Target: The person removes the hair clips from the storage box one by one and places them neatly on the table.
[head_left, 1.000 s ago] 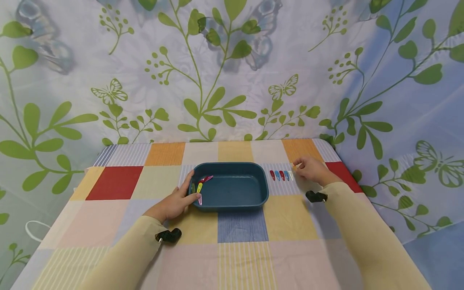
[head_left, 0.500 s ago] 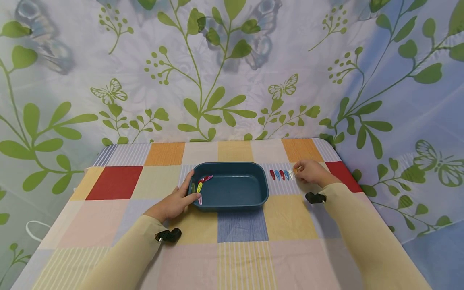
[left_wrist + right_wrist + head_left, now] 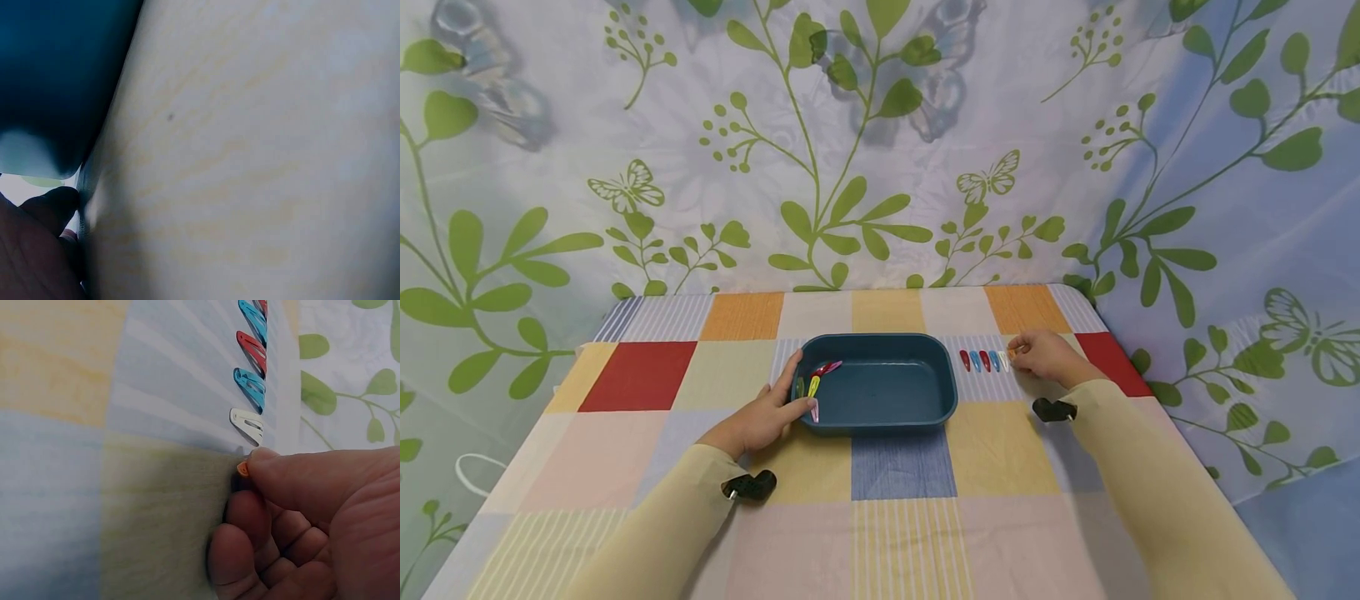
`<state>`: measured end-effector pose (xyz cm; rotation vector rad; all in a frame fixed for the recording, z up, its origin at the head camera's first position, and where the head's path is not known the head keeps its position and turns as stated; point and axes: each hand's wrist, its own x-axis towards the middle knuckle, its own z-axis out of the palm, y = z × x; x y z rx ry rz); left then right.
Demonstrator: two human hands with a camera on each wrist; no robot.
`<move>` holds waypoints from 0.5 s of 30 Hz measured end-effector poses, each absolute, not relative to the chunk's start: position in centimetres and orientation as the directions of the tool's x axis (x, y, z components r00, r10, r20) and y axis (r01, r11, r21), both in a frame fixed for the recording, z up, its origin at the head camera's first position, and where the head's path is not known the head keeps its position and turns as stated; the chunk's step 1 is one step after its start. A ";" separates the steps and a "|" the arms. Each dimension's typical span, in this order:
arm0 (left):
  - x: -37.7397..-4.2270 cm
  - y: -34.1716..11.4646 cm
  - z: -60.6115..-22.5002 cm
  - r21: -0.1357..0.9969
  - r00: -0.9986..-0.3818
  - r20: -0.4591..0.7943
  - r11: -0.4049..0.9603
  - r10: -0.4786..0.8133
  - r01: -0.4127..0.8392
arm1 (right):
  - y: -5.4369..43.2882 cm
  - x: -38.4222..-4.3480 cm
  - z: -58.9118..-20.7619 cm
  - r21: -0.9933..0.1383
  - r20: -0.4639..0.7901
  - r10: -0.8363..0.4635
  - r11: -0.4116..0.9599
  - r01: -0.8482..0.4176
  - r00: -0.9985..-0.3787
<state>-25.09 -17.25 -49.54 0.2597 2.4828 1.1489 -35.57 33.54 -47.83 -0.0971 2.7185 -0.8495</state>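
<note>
My left hand point(image 3: 758, 421) holds the left end of a dark teal plastic tray point(image 3: 880, 430), its thumb over the rim. Inside that end lie several snap hair clips, including a yellow clip point(image 3: 813, 387) and a magenta clip point(image 3: 829, 368). Right of the tray, my right hand point(image 3: 1049, 357) pinches an orange hair clip point(image 3: 242, 468) between thumb and finger, low over the cloth; most of the clip is hidden. Beside it runs a row of clips: a white clip point(image 3: 247, 425), a blue clip point(image 3: 250, 387), a red clip point(image 3: 252, 351) and others further along.
A patchwork-patterned cloth point(image 3: 902, 542) covers the table. Behind and to the right hangs a leaf-print curtain point(image 3: 865, 150). At the left edge a white cord loop point(image 3: 471, 475) shows.
My right hand has shifted very slightly to the right and nearer to me, still pinching the orange clip beside the row. The left hand and the tray stay in place.
</note>
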 end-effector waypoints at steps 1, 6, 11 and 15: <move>-25.1 -17.2 -49.5 0.762 -0.907 -0.272 0.647 0.323 0.002 | 33.6 -35.5 -47.8 -0.563 -0.253 -0.151 0.826 0.019 -0.956; -25.1 -17.2 -49.5 0.766 -0.907 -0.265 0.643 0.328 0.009 | 33.5 -35.4 -47.6 -0.554 -0.256 -0.146 0.832 0.021 -0.956; -25.1 -17.2 -49.6 0.764 -0.908 -0.259 0.646 0.330 0.017 | 33.5 -35.4 -47.7 -0.540 -0.257 -0.136 0.841 0.026 -0.957; -25.1 -17.1 -49.6 0.761 -0.908 -0.267 0.648 0.322 0.007 | 33.5 -35.4 -47.7 -0.533 -0.254 -0.127 0.845 0.030 -0.959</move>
